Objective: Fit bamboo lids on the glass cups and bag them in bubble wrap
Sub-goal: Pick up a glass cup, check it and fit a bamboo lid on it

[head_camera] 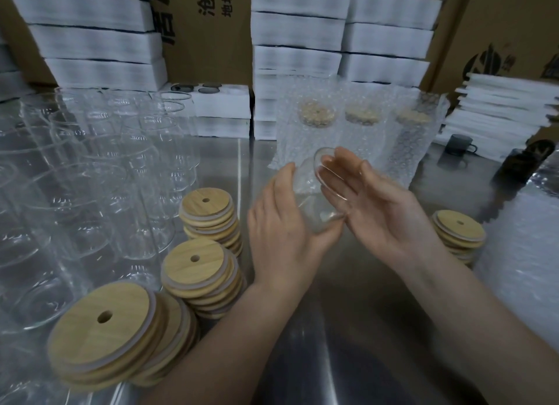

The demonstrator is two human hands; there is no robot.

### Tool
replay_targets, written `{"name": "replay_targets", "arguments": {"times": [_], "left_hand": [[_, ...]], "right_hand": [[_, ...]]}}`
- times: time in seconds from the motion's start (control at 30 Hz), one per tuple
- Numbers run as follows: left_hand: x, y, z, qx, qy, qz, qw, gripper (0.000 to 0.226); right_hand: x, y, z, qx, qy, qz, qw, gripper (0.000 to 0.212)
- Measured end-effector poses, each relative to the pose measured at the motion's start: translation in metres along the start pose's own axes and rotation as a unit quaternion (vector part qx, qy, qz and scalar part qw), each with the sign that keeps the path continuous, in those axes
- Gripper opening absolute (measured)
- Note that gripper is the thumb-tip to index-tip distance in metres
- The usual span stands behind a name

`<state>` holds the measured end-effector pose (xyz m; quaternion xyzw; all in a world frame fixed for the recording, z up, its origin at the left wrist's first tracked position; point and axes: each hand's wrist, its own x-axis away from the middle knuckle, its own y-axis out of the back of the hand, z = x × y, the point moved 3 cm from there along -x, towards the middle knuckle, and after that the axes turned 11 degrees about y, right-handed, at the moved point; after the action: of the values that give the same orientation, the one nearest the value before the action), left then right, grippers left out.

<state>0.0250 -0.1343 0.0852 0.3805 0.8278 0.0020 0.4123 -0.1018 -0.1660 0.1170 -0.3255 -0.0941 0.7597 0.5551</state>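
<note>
My left hand (281, 220) grips a clear glass cup (314, 190) tilted on its side above the steel table, its open rim turned to the right. Across that rim lies my right hand (372, 202), palm flat and fingers straight, touching the mouth of the cup. No lid sits on this cup. Three stacks of bamboo lids (208, 214) with centre holes stand at the left, and a fourth stack (458, 232) is at the right. Behind the hands stand three lidded cups in bubble wrap bags (317, 126).
Several bare glass cups (90, 169) crowd the left of the steel table (348, 329). White foam packs (299, 35) and cardboard boxes line the back. Bubble wrap (520, 253) lies at the right edge, with a dark mug (459, 146) beyond it.
</note>
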Motion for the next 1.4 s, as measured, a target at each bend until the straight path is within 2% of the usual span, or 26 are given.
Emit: {"name": "replay_targets", "arguments": {"times": [0.13, 0.2, 0.23, 0.33, 0.53, 0.7, 0.83, 1.07, 1.2, 1.4], "left_hand": [[0.000, 0.003, -0.001, 0.034, 0.054, 0.007, 0.998, 0.091], [0.000, 0.003, -0.002, 0.045, 0.073, 0.012, 0.996, 0.093], [0.000, 0.003, -0.002, 0.048, 0.075, 0.015, 0.996, 0.093], [0.000, 0.004, -0.004, 0.046, 0.061, 0.026, 0.997, 0.091], [0.000, 0.000, -0.001, 0.018, 0.010, 0.035, 0.999, 0.089], [0.002, -0.001, -0.003, -0.024, -0.070, 0.018, 0.997, 0.096], [0.003, -0.003, -0.004, -0.045, -0.097, 0.020, 0.994, 0.095], [0.005, -0.005, -0.005, -0.051, -0.096, 0.031, 0.994, 0.096], [0.003, -0.004, -0.006, -0.035, -0.071, 0.041, 0.996, 0.093], [-0.001, 0.000, -0.004, 0.032, -0.007, 0.052, 0.998, 0.092]], "right_hand": [[0.002, -0.001, 0.004, 0.048, 0.011, 0.075, 0.996, 0.057], [0.003, -0.003, 0.005, 0.080, 0.007, 0.086, 0.993, 0.074], [0.003, -0.003, 0.005, 0.102, 0.014, 0.082, 0.991, 0.075], [0.004, -0.005, 0.004, 0.173, 0.062, 0.059, 0.981, 0.060], [0.008, -0.009, 0.003, 0.236, 0.125, 0.007, 0.964, 0.051], [0.009, -0.010, 0.006, 0.209, 0.139, -0.041, 0.967, 0.043], [0.009, -0.007, 0.007, 0.189, 0.119, -0.077, 0.972, 0.044], [0.008, 0.000, 0.013, 0.138, 0.086, -0.098, 0.982, 0.020], [0.007, 0.002, 0.012, 0.129, 0.073, -0.107, 0.983, 0.017], [0.003, 0.002, 0.007, 0.055, 0.044, -0.051, 0.996, 0.023]]}}
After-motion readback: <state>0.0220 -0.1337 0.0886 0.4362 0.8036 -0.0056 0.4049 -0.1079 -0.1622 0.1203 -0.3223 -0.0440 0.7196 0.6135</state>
